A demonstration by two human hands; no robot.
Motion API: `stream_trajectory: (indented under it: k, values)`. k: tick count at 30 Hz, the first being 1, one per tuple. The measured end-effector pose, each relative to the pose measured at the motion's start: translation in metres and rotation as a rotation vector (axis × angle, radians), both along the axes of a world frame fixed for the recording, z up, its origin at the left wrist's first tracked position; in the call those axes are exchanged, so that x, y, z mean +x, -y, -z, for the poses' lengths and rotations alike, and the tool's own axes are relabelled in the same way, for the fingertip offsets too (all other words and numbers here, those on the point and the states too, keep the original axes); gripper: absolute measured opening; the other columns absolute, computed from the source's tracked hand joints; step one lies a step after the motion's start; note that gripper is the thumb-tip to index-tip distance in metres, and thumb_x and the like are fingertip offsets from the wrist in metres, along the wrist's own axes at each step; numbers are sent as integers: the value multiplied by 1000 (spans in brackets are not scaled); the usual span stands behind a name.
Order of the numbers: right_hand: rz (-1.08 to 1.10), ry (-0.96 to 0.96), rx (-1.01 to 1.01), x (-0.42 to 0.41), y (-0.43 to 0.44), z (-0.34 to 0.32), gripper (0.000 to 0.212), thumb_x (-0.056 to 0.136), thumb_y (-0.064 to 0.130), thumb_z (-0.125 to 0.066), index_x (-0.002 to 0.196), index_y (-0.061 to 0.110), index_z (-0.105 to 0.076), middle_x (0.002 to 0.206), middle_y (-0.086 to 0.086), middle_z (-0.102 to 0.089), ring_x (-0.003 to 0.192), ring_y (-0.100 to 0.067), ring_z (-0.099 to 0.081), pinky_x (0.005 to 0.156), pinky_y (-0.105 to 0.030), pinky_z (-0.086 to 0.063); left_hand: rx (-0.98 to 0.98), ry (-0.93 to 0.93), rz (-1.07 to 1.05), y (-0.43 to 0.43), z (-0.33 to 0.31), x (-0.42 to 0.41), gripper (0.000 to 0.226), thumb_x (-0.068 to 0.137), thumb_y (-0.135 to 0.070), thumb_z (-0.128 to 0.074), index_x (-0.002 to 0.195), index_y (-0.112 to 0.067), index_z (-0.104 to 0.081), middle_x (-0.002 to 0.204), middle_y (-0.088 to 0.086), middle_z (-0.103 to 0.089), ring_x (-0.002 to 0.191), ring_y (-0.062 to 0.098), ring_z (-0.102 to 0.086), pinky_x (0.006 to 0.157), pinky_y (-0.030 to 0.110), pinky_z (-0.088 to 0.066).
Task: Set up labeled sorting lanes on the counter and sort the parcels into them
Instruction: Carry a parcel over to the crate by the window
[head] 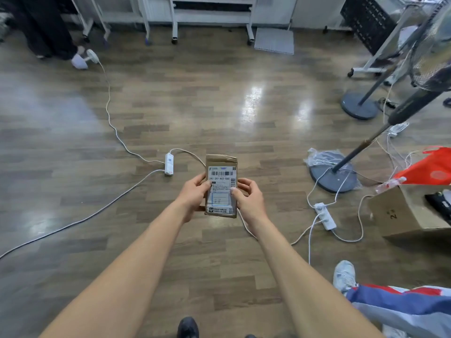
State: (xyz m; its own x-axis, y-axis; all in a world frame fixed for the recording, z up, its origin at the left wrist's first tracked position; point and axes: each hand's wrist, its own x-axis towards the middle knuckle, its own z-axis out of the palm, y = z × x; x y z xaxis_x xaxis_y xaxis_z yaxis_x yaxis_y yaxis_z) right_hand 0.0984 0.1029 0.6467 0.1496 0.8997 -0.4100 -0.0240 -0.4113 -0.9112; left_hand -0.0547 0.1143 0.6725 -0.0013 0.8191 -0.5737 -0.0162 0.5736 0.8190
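I hold a small brown cardboard parcel [221, 185] upright in front of me, above the wooden floor. A white shipping label with a barcode faces me. My left hand [194, 193] grips its left edge, thumb on the label. My right hand [246, 196] grips its right edge, thumb pressed on the lower part of the label. No counter or sorting lane is in view.
An open cardboard box [405, 211] marked "2" stands at the right with a red bag [429, 167] behind it. Power strips [169, 164] [325, 215] and white cables lie on the floor. Fan stands [333, 174] rise at right. Another person's leg and shoe [344, 275] are at lower right.
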Motion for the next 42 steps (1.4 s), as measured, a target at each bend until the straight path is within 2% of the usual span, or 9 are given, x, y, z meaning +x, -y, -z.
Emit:
stream_trajectory:
  k: [2,5,9,12,18,27,32,36,42]
  values:
    - [-12,-29,28,-8,-7,-33,41,93,0,-61,132,11,-56,129,-13,-64,120,-27,-62,103,-53,-50,47,-13,-7,-8,-34,-5,36,104,-19,-50,139,-29,-52,105,-9,-70,82,8,-67,65,34,-57]
    - [-22,-50,81,-17,-19,-73,44,95,1,-59,138,10,-56,129,-12,-65,118,-26,-64,99,-48,-54,127,-27,-27,-17,-76,-15,40,103,-21,-51,142,-28,-49,104,-12,-70,82,8,-69,59,33,-58]
    - [-36,-49,193,-27,-23,-118,31,93,7,-65,123,16,-64,116,-7,-72,106,-20,-70,87,-34,-60,195,-37,-62,-16,-117,-36,37,102,-24,-55,138,-30,-53,102,-12,-73,85,10,-71,59,36,-59]
    - [-48,-11,243,-38,-19,-141,20,91,15,-71,109,23,-67,111,-4,-73,104,-19,-70,89,-35,-59,213,-10,-82,-9,-136,-55,38,99,-27,-60,136,-32,-54,108,-8,-74,93,15,-73,63,41,-61]
    - [-58,-7,273,-71,-12,-170,17,90,20,-73,105,27,-68,109,-4,-74,103,-19,-72,88,-41,-60,285,17,-60,1,-168,-93,21,99,-24,-60,99,-44,-61,88,-21,-76,76,2,-73,48,28,-55]
    - [-49,-112,292,-84,-53,-198,20,93,13,-69,111,21,-67,112,-8,-72,101,-20,-71,72,-27,-59,312,11,-49,-46,-197,-109,34,98,-21,-61,131,-30,-59,98,-9,-77,93,18,-74,74,50,-61]
    - [-68,-108,294,-74,-119,-207,28,94,13,-68,122,11,-66,112,-8,-72,101,-22,-71,79,-36,-62,307,-17,-43,-106,-212,-98,34,100,-19,-58,134,-25,-59,112,3,-73,104,26,-70,84,60,-57]
    - [-72,-107,282,-66,-182,-206,29,94,15,-68,123,10,-66,114,-10,-72,106,-28,-70,87,-46,-60,318,-63,-64,-165,-216,-87,40,100,-17,-58,140,-16,-55,118,9,-71,108,30,-69,91,59,-54]
    - [-95,-126,281,-54,-277,-216,30,96,12,-66,125,8,-64,115,-12,-71,105,-27,-71,88,-43,-60,338,-71,-84,-261,-225,-75,38,100,-17,-58,137,-19,-58,95,-8,-73,78,9,-71,76,40,-59]
